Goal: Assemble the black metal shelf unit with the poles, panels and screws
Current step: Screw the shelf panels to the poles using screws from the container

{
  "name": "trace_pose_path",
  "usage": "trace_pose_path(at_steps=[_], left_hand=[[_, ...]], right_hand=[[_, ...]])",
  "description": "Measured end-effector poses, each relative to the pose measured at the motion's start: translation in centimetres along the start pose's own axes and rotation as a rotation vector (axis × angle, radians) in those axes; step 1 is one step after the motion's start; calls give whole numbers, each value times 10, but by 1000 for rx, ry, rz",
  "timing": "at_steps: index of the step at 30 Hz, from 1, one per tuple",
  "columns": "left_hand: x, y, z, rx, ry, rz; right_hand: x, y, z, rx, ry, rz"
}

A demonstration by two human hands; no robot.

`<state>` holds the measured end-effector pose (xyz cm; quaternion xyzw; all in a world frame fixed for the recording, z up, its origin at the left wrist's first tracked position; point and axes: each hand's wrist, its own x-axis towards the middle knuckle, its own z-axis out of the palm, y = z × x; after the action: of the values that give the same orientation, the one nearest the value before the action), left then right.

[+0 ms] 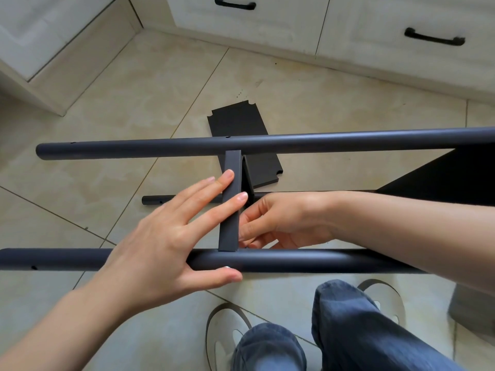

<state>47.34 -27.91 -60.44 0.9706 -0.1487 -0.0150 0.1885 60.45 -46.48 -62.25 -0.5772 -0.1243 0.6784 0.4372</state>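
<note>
i'm looking down on a tiled floor [134, 108] with white cabinets [267, 25] running along the far side, their black drawer handles [434, 37] showing. the shelf unit is lying on its side in front of me, and i'm seeing two long black poles crossing the view left to right: the far pole [187, 147] higher in the frame and the near pole [294, 262] closer to my knees. a black panel [229, 202], seen edge-on, is spanning the gap between them, its ends touching both poles. another panel of the unit [455, 180] is filling the right edge as a dark wedge. a loose panel [241, 121] is lying flat on the tiles beyond the far pole, and a third, thinner pole [155, 200] is resting on the floor underneath. my left hand [171, 245] is lying spread over the work — fingers straight and pressing on the edge of the upright panel, thumb hooking under the near pole, so it's bracing rather than gripping. my right hand [284, 223] is reaching in from the right, just beside the panel's far face, its fingers curling together as if pinching something small — i can't tell what, since the panel and the fingers are hiding it. below, my jeans [348, 330] and pale slippers [222, 333] are showing on the tiles.
</note>
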Motion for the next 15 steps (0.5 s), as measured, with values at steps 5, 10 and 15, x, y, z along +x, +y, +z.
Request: trace_pose_path(at_steps=[5, 10, 15], left_hand=[[1, 3, 0, -22, -7, -1], [7, -1, -5, 19, -19, 35], [21, -2, -5, 63, -36, 142]], right_hand=[[3, 2, 3, 5, -10, -17], [6, 6, 3, 39, -39, -23], [1, 5, -3, 111, -87, -14]])
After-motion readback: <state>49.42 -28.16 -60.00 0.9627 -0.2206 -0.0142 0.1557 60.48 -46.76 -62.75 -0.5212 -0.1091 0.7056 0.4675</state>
